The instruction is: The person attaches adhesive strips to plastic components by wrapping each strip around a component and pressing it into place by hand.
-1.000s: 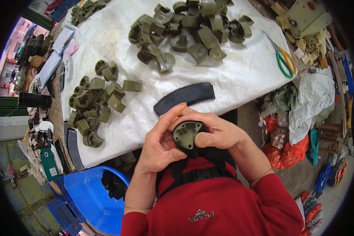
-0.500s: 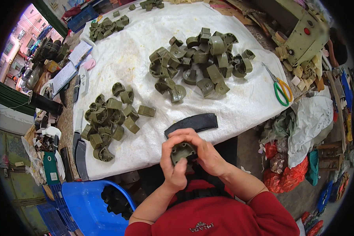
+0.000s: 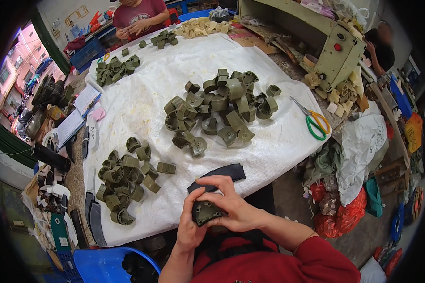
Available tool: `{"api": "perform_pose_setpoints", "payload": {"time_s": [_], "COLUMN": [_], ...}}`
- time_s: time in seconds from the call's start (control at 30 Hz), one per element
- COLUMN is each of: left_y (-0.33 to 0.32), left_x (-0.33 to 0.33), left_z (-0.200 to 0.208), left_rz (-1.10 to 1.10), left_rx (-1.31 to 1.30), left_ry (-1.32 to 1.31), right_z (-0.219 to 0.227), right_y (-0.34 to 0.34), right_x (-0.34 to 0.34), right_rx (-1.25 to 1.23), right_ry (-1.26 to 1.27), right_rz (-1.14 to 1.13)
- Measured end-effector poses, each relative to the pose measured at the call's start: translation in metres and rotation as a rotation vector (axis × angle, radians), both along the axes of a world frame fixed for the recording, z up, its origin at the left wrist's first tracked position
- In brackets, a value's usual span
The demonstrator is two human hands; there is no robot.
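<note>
Both hands are closed on one olive-green moulded plastic part (image 3: 207, 211), held just off the table's near edge. Its face with several small holes is turned up, and its outer edge looks dark. My left hand (image 3: 189, 228) grips its left side. From the right, my right hand (image 3: 236, 205) curls over the top and side of it. Just beyond the fingers, a curved black strip (image 3: 229, 172) lies on the white sheet (image 3: 141, 113). Similar green parts form a heap (image 3: 123, 177) to the left and a bigger one (image 3: 231, 101) farther off.
Green-and-orange scissors (image 3: 316, 123) lie at the sheet's right edge. Black strips (image 3: 95, 221) rest at its left corner, above a blue tub (image 3: 99, 264) holding black pieces. A green machine (image 3: 337, 52) stands far right. A co-worker (image 3: 139, 19) sits across the table; another person is far right.
The part has turned in my hands, and my right hand's fingers now reach over its top. The view has tilted up, bringing the table's far end and two people into sight.
</note>
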State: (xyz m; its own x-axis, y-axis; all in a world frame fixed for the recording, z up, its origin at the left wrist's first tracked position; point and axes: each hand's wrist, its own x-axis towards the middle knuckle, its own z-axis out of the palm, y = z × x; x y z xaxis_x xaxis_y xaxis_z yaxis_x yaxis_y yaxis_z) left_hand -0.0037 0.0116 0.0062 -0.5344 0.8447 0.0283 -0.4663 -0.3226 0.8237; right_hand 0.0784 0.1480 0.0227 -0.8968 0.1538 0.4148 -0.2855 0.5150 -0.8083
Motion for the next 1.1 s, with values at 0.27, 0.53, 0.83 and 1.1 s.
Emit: {"api": "perform_pose_setpoints", "payload": {"time_s": [0.27, 0.53, 0.83, 1.1], "left_y": [0.000, 0.012, 0.009, 0.009], "left_x": [0.005, 0.010, 0.016, 0.002], "left_z": [-0.004, 0.003, 0.007, 0.000], "left_rz": [-0.003, 0.205, 0.229, 0.077], "left_rx": [0.138, 0.049, 0.010, 0.197], "left_ry": [-0.121, 0.072, -0.192, -0.373], "right_z": [-0.011, -0.021, -0.028, -0.022], "right_y": [0.000, -0.011, -0.027, -0.015], "right_x": [-0.012, -0.021, -0.005, -0.010], "right_rx": [-0.496, -0.415, -0.478, -0.677], "right_ry": [-0.004, 0.014, 0.100, -0.133], "right_rz": [0.242, 0.196, 0.066, 0.092]}}
